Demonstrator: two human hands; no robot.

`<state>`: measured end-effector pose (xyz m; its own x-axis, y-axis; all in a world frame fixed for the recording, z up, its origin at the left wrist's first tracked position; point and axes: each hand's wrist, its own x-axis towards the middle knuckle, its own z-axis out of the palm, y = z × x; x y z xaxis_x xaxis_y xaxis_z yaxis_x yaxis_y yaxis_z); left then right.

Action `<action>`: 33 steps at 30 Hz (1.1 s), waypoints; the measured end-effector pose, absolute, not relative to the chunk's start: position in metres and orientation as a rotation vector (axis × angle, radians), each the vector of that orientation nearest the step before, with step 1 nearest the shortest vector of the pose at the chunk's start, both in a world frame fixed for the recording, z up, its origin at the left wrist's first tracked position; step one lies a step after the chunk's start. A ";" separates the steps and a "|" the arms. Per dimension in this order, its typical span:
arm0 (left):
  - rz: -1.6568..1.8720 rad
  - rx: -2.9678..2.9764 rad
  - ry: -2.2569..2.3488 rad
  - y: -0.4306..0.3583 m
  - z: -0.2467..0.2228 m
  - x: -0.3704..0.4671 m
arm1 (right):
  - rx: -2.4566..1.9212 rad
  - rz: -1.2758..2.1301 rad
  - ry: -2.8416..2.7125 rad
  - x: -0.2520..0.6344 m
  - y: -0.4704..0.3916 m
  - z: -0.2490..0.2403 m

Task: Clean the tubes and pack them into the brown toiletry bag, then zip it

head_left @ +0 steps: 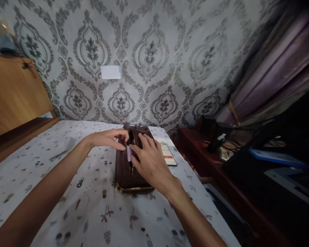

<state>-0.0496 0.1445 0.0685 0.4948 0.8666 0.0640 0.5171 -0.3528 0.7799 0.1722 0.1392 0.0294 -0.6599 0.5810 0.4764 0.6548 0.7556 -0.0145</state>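
Evidently the surface here is a bed, spread with a white sheet point(92, 206) printed with small plants, birds and other little motifs, and the dark brown zipped bag point(122, 168) sits on it near the far edge, toward the wall. Gold-toned zips run along the bag's near edge and down its upper face, where the opening shows a small lilac slip point(129, 153). The left hand point(109, 139) reaches in from the left, its fingers curled at the bag's upper left side with a narrow gap to the thumb; whether they pinch anything, I cannot tell. The right hand point(150, 156) lies over the bag's right side, fingers slightly spread, the thumb and index finger close by the slip, though a grip on it cannot be made out. Just right of the bag, partly hidden by that hand, lies a phone point(170, 156) with its screen lit. Behind rises grey damask wallpaper point(150, 51) bearing a pale rectangular plate point(110, 72). A wooden headboard point(15, 92) stands at the left, a dark cord point(28, 65) hanging over its top. To the right are a reddish-brown cabinet point(195, 151) with tangled cables point(230, 142) and a mauve curtain point(267, 72) gathered by a band point(233, 112)
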 end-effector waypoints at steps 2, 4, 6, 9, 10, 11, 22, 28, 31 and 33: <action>0.546 2.096 1.220 0.141 0.075 -0.046 | -0.894 -0.164 -2.517 0.177 0.140 0.029; 0.495 2.145 1.268 0.139 0.079 -0.043 | -0.877 -0.127 -2.539 0.181 0.141 0.030; 0.496 2.152 1.265 0.137 0.080 -0.042 | -0.872 -0.104 -2.567 0.184 0.142 0.031; 0.532 2.061 1.228 0.137 0.076 -0.044 | -0.876 -0.082 -2.611 0.184 0.143 0.034; 0.546 2.023 1.221 0.138 0.073 -0.045 | -0.881 -0.084 -2.614 0.184 0.142 0.035; 0.561 1.992 1.216 0.138 0.071 -0.046 | -0.888 -0.092 -2.609 0.183 0.142 0.035; 0.650 2.043 1.182 0.144 0.057 -0.054 | -0.983 -0.177 -2.553 0.174 0.137 0.031; 0.652 2.052 1.112 0.147 0.050 -0.058 | -1.117 -0.223 -2.514 0.164 0.131 0.036; 0.682 2.016 1.133 0.145 0.047 -0.058 | -1.104 -0.251 -2.557 0.164 0.129 0.038; 0.705 1.995 1.134 0.143 0.047 -0.057 | -1.111 -0.286 -2.571 0.164 0.127 0.040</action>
